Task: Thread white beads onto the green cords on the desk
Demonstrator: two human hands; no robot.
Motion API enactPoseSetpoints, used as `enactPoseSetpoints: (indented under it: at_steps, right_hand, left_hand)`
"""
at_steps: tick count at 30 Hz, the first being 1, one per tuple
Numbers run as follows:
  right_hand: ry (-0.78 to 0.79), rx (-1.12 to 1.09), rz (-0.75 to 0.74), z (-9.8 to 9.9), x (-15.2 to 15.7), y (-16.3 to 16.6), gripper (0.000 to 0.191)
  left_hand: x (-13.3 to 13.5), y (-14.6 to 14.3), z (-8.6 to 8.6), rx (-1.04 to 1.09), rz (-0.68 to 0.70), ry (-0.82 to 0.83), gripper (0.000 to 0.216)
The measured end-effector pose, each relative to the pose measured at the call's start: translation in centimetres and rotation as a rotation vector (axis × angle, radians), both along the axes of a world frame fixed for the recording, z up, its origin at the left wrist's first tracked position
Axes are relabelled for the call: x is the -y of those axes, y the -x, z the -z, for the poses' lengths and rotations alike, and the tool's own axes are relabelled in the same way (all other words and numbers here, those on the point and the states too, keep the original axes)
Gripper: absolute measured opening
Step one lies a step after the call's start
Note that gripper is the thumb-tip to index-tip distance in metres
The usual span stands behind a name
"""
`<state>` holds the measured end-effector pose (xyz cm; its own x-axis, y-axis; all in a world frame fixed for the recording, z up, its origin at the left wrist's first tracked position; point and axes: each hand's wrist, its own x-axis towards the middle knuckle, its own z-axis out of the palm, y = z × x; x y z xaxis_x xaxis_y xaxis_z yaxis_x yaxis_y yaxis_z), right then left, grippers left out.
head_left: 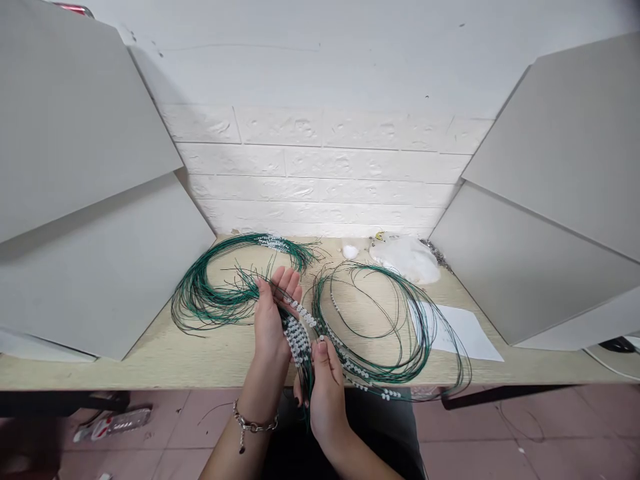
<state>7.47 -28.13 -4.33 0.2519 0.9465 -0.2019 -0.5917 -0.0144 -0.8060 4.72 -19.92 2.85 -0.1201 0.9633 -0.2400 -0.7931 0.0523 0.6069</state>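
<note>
A bundle of green wires strung with white beads (297, 340) runs between my hands at the table's front edge. My left hand (273, 313) is cupped with its palm toward me, and the strands pass through its fingers. My right hand (326, 393) grips the bundle lower down, just below the table edge. A loose coil of green wire (210, 300) with a few beads lies to the left on the table (240, 360). Another coil (395, 333) lies to the right, and its beaded strands reach toward my hands.
Grey panels (85, 133) stand on the left, with more (555, 187) on the right, and a white brick-pattern wall (310, 173) is behind the table. A white plastic bag (405, 259), a cotton ball (350, 252) and a paper sheet (463, 333) lie on the table.
</note>
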Motion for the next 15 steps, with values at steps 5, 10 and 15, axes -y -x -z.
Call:
enactPoseSetpoints:
  at_steps: [5,10,15]
  right_hand:
    - [-0.001,-0.014,-0.007,0.27,-0.04,-0.07,0.044]
    - [0.004,-0.001,-0.005,-0.08,0.16,-0.07,0.045]
    - [0.014,0.012,-0.023,-0.28,0.25,-0.12,0.044]
  left_hand:
    - [0.11,-0.13,-0.08,0.002,0.004,0.029,0.033]
    - [0.29,-0.16,0.06,0.037,0.008,0.015,0.017]
    - [0.41,0.09,0.11,0.107,0.043,-0.105,0.011]
